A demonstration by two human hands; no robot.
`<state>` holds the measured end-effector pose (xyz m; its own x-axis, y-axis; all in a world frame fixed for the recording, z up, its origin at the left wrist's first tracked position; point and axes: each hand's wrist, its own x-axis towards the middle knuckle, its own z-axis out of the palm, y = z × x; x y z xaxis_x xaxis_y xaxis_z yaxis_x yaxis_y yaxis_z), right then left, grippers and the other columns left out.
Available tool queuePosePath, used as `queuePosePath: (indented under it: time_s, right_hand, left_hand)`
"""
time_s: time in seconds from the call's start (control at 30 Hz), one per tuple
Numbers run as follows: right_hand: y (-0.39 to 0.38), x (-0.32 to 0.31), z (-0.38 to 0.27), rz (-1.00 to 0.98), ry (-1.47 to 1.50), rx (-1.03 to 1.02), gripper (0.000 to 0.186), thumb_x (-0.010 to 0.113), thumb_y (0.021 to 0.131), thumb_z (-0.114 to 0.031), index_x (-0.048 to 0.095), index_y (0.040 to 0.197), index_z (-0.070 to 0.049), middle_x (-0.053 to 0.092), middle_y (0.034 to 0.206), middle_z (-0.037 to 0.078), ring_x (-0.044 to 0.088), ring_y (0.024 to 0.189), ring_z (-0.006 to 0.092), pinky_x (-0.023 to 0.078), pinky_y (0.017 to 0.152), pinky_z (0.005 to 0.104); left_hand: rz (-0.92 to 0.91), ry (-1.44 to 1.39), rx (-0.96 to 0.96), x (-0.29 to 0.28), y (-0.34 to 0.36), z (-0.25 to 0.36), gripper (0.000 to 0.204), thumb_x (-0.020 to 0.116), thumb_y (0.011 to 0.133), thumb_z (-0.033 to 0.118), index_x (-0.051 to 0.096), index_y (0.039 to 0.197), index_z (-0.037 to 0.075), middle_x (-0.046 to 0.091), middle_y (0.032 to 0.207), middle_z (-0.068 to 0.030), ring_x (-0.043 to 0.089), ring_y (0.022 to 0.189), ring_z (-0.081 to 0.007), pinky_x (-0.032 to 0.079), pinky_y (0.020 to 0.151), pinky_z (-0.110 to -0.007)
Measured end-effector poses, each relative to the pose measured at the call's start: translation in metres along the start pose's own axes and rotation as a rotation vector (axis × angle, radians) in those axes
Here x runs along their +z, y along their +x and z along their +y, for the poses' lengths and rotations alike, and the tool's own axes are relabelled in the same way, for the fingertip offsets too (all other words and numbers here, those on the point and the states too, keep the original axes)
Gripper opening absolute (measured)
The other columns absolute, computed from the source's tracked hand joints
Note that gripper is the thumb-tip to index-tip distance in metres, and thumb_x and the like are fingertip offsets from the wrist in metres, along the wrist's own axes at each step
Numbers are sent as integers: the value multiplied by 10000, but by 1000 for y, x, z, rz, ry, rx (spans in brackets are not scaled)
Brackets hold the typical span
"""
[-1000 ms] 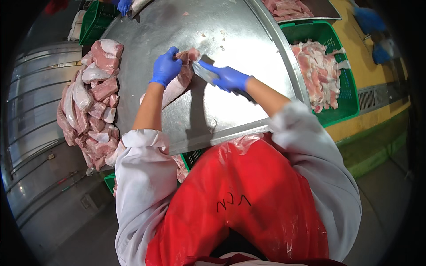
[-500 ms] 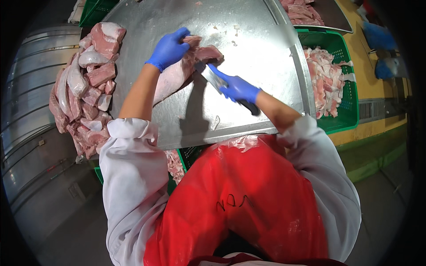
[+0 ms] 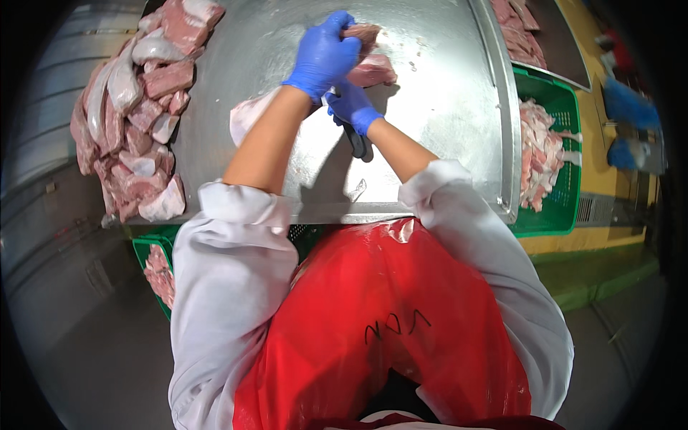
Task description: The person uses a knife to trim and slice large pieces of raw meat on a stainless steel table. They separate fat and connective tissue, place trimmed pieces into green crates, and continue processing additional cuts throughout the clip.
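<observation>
My left hand (image 3: 326, 57), in a blue glove, is closed on a raised flap of a large cut of raw meat (image 3: 374, 70). The cut lies on the metal table (image 3: 444, 122); its pale end shows left of my left forearm, and my hands cover its middle. Just below, my right hand (image 3: 353, 105), also gloved in blue, is wrapped round a knife (image 3: 356, 143). The knife's black handle points toward me. Its blade is hidden by my hands and the meat.
A heap of raw meat pieces (image 3: 136, 115) lies along the table's left side. Pale trimmings fill a green crate (image 3: 566, 204) at the right; a tray of meat (image 3: 517, 36) stands beyond it. Another green crate (image 3: 145, 247) with meat sits below the table's near left edge.
Both hands have moved rightward in the picture; my left is also higher. My right has come close under the left, and the knife blade has gone out of sight. The whole view has shifted slightly.
</observation>
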<state>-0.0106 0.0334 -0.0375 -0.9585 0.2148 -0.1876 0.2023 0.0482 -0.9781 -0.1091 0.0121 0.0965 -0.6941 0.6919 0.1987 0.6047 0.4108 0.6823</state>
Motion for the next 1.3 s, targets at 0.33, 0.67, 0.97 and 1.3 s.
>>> queuePosePath:
  time_s: [0.33,0.67,0.97,1.3]
  right_hand:
    - [-1,24,-4,-42,-25,193,765,513,921,-44,121,1574,-115,656,1052,160,656,806,178,543,658,294]
    - [18,46,-10,-84,-59,313,688,552,957,-120,217,1556,-85,651,1132,125,648,918,107,535,696,257]
    - [14,84,-8,47,54,147,603,507,970,-135,236,1505,-60,644,813,100,604,582,147,518,511,313]
    - [50,113,-5,-12,-103,249,338,530,950,-138,429,1244,-7,653,733,115,617,547,167,523,500,327]
  left_hand:
    - [454,-775,-164,54,-62,7,118,538,811,-1,543,920,42,549,758,-36,519,687,-88,480,616,-265]
    - [620,-767,-23,57,-62,18,106,543,827,-30,525,886,56,468,673,5,434,619,-43,393,524,-246]
    - [692,-787,-25,38,-76,44,119,545,788,-43,520,876,32,496,645,-84,476,584,-97,405,521,-284]
    - [766,-859,70,21,-90,62,134,543,761,-46,512,865,32,537,670,-101,502,555,-147,413,520,-310]
